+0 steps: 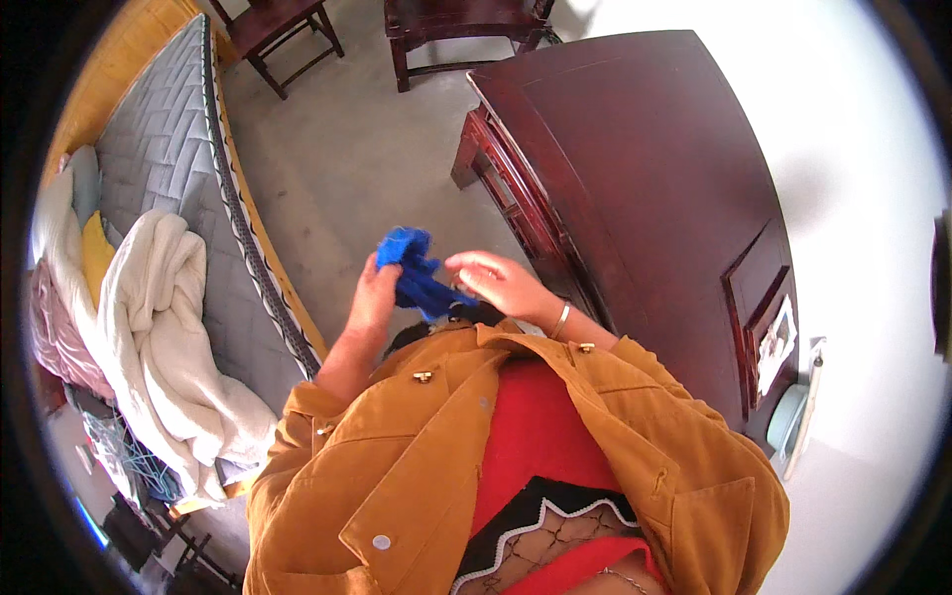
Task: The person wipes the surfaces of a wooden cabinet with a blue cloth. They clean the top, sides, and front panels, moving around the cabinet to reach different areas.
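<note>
A crumpled blue cloth [416, 271] is held in front of my waist, over the floor. My left hand [375, 294] grips its left side, with the thumb lying on top of the fabric. Just right of the cloth is my right hand [498, 281], its fingers bent; whether the fingertips touch the fabric is hard to tell. A bangle [561, 321] circles the right wrist. My brown jacket [416, 446] hangs open below the hands.
At left stands a wooden bed with a grey quilted mattress cover [160, 149] and a heaped cream blanket [160, 327]. A dark red wooden cabinet [632, 163] flanks my right side, bearing frames [766, 335]. Two wooden chairs, one nearer the bed [279, 30], stand ahead on the concrete floor [335, 149].
</note>
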The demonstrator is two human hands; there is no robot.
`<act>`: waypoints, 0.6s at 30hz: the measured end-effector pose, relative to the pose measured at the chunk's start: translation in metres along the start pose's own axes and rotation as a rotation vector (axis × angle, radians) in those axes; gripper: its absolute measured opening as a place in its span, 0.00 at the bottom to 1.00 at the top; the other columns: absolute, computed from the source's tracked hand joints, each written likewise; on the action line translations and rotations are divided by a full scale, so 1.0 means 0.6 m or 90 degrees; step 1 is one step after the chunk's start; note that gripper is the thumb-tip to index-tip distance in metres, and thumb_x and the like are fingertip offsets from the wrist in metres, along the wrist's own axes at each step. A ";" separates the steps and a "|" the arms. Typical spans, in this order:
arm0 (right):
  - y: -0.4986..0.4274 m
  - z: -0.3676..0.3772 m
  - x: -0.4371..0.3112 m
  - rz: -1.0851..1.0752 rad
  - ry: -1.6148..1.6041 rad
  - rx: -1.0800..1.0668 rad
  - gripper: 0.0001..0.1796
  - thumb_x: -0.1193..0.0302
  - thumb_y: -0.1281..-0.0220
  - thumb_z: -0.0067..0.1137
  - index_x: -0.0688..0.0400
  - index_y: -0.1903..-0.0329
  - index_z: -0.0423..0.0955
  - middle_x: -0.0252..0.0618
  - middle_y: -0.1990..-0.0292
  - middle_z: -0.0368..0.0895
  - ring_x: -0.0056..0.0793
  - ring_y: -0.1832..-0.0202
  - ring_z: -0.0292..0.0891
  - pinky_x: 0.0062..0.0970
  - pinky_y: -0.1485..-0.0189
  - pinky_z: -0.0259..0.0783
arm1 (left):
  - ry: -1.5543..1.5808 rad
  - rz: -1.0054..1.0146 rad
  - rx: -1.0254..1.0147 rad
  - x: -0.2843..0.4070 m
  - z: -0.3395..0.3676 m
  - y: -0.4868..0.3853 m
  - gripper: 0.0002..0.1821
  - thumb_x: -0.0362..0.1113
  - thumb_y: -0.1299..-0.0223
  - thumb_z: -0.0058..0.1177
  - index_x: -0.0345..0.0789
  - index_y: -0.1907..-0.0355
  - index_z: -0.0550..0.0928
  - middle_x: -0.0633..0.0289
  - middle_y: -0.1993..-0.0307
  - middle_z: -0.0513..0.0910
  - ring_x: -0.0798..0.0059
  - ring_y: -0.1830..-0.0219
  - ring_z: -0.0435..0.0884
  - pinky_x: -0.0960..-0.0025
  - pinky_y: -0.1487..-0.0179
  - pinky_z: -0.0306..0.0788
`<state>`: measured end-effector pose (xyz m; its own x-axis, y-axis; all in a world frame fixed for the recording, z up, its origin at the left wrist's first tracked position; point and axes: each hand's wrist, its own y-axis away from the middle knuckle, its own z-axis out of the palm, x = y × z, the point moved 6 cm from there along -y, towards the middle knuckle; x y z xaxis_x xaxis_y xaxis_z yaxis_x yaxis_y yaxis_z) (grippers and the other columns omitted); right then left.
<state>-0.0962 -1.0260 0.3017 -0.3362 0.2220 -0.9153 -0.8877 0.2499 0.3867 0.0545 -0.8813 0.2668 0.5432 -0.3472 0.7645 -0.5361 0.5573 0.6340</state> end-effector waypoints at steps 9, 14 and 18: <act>-0.139 -0.319 -0.068 -0.089 0.062 0.262 0.15 0.66 0.22 0.45 0.62 0.47 0.77 0.37 0.51 0.83 0.25 0.51 0.79 0.28 0.47 0.74 | 0.233 -0.023 0.036 0.090 0.005 -0.119 0.23 0.35 0.29 0.43 0.39 0.32 0.69 0.55 0.42 0.78 0.59 0.42 0.80 0.55 0.42 0.76; -0.238 -0.512 -0.125 -0.182 0.340 0.588 0.14 0.69 0.28 0.55 0.58 0.44 0.76 0.41 0.49 0.78 0.29 0.50 0.77 0.28 0.45 0.72 | 0.151 -0.053 0.003 0.130 0.014 -0.257 0.21 0.38 0.29 0.46 0.40 0.35 0.69 0.58 0.47 0.79 0.65 0.47 0.82 0.60 0.45 0.76; -0.331 -0.635 -0.143 -0.124 0.344 0.722 0.19 0.66 0.28 0.55 0.62 0.41 0.73 0.47 0.45 0.75 0.36 0.43 0.74 0.32 0.39 0.69 | 0.061 -0.084 -0.106 0.179 0.038 -0.426 0.19 0.35 0.28 0.47 0.39 0.37 0.69 0.61 0.48 0.78 0.71 0.47 0.79 0.66 0.43 0.73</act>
<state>-0.0112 -1.4539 0.2602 -0.5529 -0.2535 -0.7937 -0.2604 0.9574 -0.1244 0.2350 -1.0784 0.1898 0.6648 -0.3567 0.6564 -0.3467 0.6310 0.6940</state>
